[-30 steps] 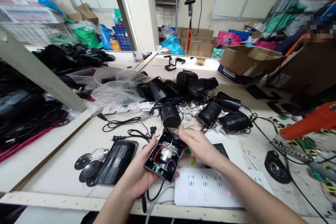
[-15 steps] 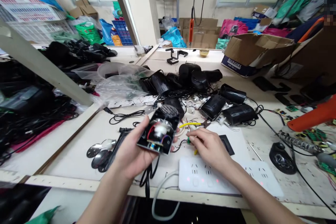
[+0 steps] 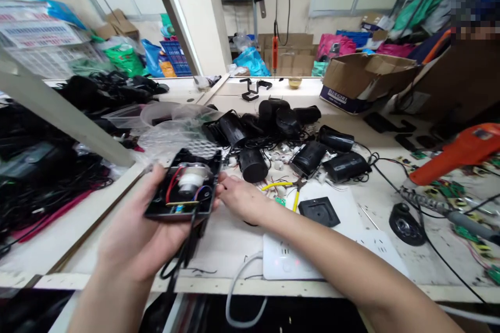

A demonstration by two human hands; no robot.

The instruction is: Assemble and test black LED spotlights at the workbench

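Observation:
My left hand point(image 3: 136, 234) holds an open black plastic housing point(image 3: 156, 203) from below, its open side facing up. Inside sit a white-and-silver motor point(image 3: 190, 181), red and blue wires and the edge of a small circuit board point(image 3: 182, 204). A black cord point(image 3: 191, 234) hangs down from the front. My right hand point(image 3: 242, 197) is at the housing's right wall, fingers closed and touching its edge; whatever they pinch is hidden. Just right of that hand, yellow-handled pliers point(image 3: 296, 200) and a small green circuit board point(image 3: 280, 201) lie on the bench.
A black square frame point(image 3: 318, 212) and a white power strip point(image 3: 273, 265) lie near the front edge. Several black cylindrical housings point(image 3: 308, 158) are heaped behind. An orange electric screwdriver point(image 3: 457, 153) is at right, and a cardboard box point(image 3: 344, 96) stands behind it. A slanted post point(image 3: 78, 119) crosses the left.
The housing has moved left in my left hand and tilted flatter. My right hand has left the spot by the pliers and come to the housing's right side; the green board now lies there.

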